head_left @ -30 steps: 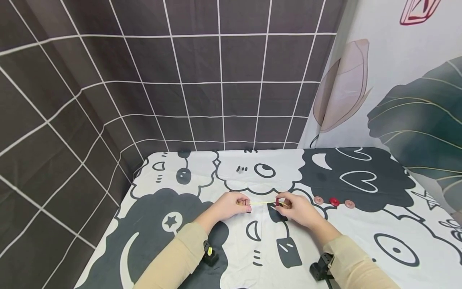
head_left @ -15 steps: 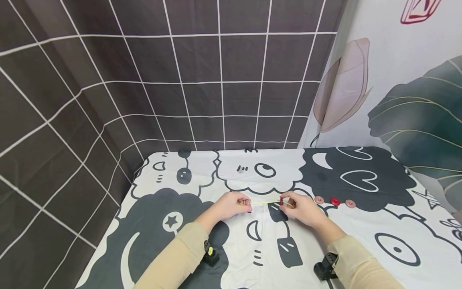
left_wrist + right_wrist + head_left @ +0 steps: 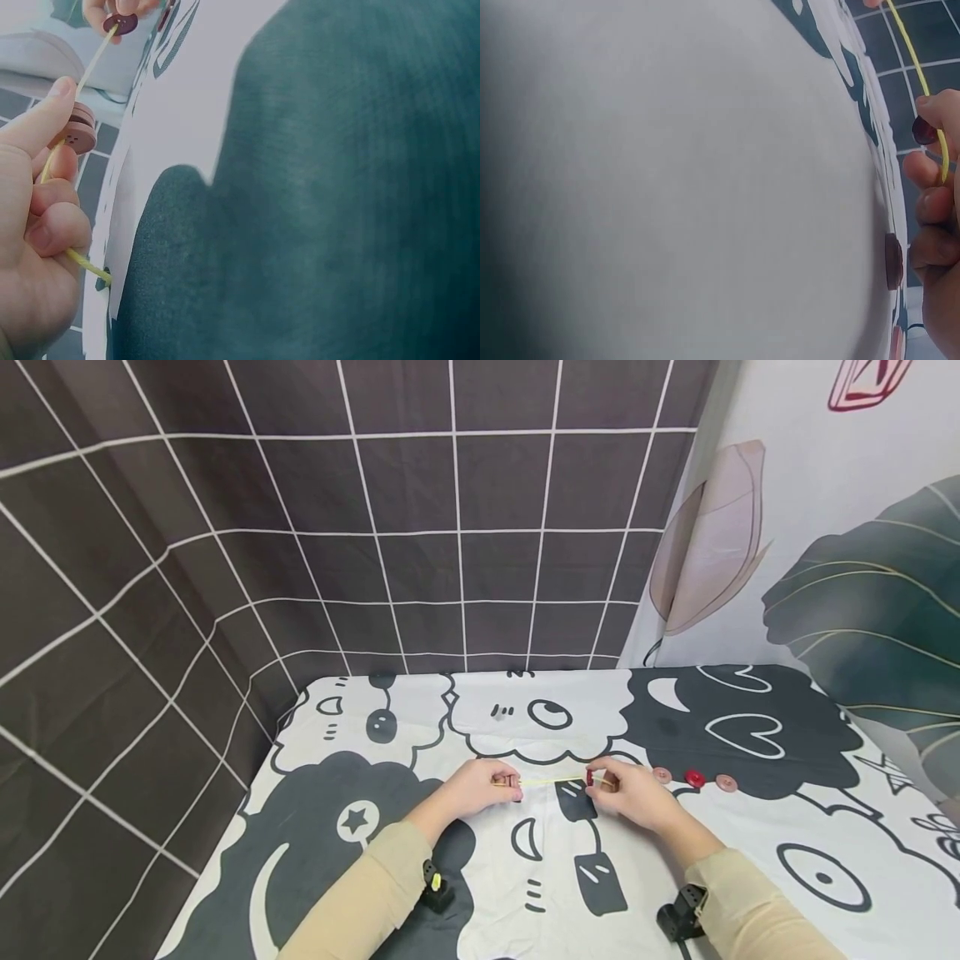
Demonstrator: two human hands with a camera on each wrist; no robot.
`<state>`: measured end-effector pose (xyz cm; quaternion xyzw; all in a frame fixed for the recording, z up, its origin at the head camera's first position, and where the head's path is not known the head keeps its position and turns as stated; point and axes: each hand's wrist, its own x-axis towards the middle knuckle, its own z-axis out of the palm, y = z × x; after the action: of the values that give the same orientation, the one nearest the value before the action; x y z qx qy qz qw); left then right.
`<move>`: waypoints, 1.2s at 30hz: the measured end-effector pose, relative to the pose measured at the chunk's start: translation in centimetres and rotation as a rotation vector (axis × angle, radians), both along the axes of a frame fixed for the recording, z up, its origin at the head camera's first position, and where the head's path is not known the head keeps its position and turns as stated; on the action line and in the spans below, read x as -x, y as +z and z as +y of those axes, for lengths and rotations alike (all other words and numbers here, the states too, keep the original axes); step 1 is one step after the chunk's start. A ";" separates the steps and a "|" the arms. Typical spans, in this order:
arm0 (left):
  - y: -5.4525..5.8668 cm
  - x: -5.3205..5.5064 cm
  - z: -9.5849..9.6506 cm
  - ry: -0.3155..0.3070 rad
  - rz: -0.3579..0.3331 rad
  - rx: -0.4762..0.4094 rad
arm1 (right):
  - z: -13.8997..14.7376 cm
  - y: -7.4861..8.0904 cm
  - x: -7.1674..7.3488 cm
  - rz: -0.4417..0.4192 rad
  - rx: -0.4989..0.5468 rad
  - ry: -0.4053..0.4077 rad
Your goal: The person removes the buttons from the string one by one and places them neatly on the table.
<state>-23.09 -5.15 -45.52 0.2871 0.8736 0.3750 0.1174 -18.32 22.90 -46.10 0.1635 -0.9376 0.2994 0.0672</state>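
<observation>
A yellow string (image 3: 551,781) runs taut between my two hands above the cloth. With thumb and fingers my left hand (image 3: 480,788) pinches a small stack of pinkish buttons (image 3: 81,133) threaded on the string. The string's tail passes through the curled lower fingers and sticks out below them in the left wrist view. My right hand (image 3: 630,792) pinches a dark red button (image 3: 924,130) between thumb and finger. The string passes through that button, and its short end shows beside the right fingers.
Three buttons lie in a row on the cloth right of my right hand: a pink button (image 3: 662,775), a red button (image 3: 694,778) and another pink button (image 3: 726,783). The black-and-white patterned cloth (image 3: 645,868) covers the table. A dark grid curtain (image 3: 495,568) hangs behind.
My right hand has moved a little to the right with the dark red button, so the stretch of string between the hands is longer. The left hand stays in place.
</observation>
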 end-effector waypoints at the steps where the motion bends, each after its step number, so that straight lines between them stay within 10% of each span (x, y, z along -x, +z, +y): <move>1: 0.0 0.0 0.0 0.001 -0.002 -0.002 | 0.1 0.0 0.0 0.001 -0.005 -0.005; 36: -0.1 0.0 0.0 -0.006 0.005 0.034 | 2.3 -0.2 -0.8 0.072 0.018 -0.007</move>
<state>-23.09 -5.12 -45.64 0.2885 0.8794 0.3588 0.1211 -17.49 25.23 -46.33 0.1703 -0.9324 0.3015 0.1035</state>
